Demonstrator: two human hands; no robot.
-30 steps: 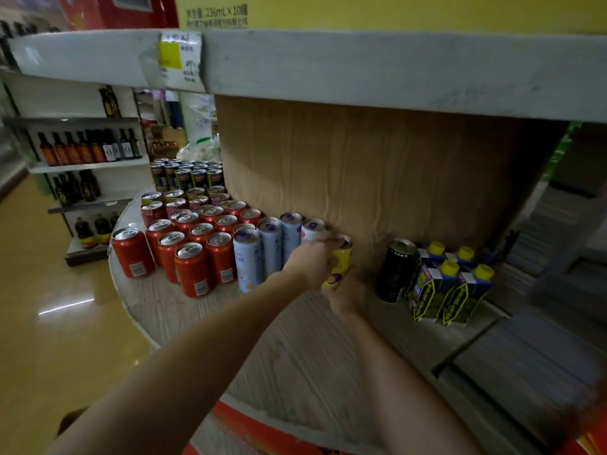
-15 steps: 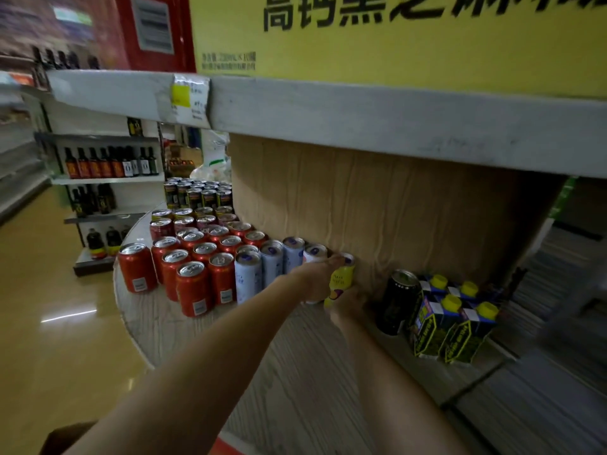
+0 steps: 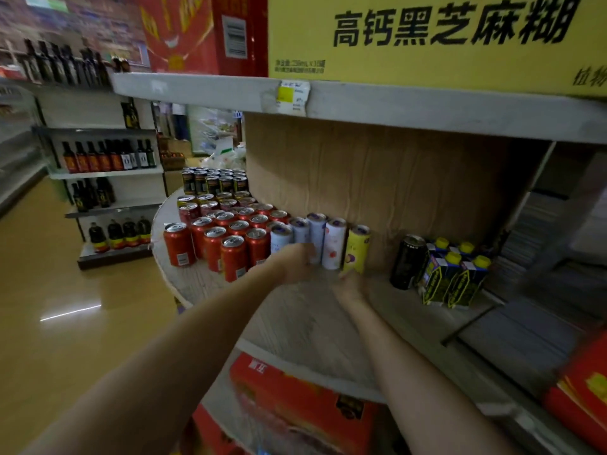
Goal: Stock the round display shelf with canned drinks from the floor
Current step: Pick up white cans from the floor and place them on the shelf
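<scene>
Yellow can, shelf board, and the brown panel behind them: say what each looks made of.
Yellow can: likely aluminium, with a silvery rimmed top and a matte printed wrap.
Shelf board: pale wood-grain surface, probably laminate or painted wood; streaky grain shows.
Brown panel: looks like cardboard, dull brown with vertical creases.

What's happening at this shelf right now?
A person is stocking the round display shelf with canned drinks. A yellow can now stands upright at the end of a row of tall pale cans, against the brown cardboard core. Both hands are off it: the left hand sits in front of the pale cans, the right hand just below the yellow can. Red cans fill the left side; a black can and cartons stand right.
</scene>
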